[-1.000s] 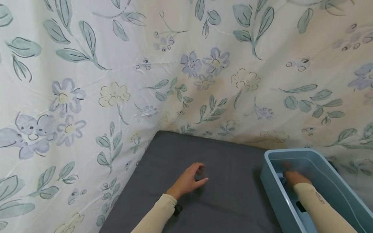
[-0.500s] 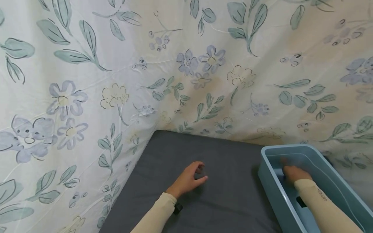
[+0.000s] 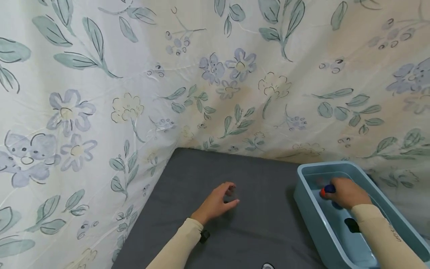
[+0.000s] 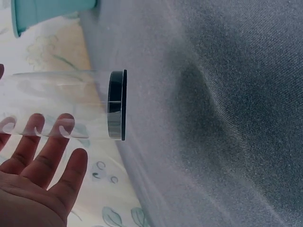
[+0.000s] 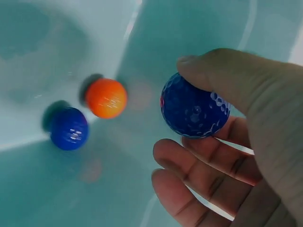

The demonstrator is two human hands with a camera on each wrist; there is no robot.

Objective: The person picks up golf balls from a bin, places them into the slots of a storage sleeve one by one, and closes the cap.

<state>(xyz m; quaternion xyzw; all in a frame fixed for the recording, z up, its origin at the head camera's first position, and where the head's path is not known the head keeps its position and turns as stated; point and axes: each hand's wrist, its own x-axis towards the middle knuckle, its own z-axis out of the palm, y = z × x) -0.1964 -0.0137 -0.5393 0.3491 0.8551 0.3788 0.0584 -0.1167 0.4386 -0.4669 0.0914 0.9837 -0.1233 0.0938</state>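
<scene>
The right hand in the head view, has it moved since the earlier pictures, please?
Yes: the right hand has moved rightward, away from the left wall of the tub.

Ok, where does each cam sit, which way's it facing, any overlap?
Head: worn on head, facing forward-down at dark table, blue bin; shows left hand, right hand, sleeves.
Left wrist: on that wrist, facing clear container; left fingers show.
Right wrist: on that wrist, facing into bin; right fingers pinch blue ball.
Shared, head and right wrist: right hand, blue ball, bin.
</scene>
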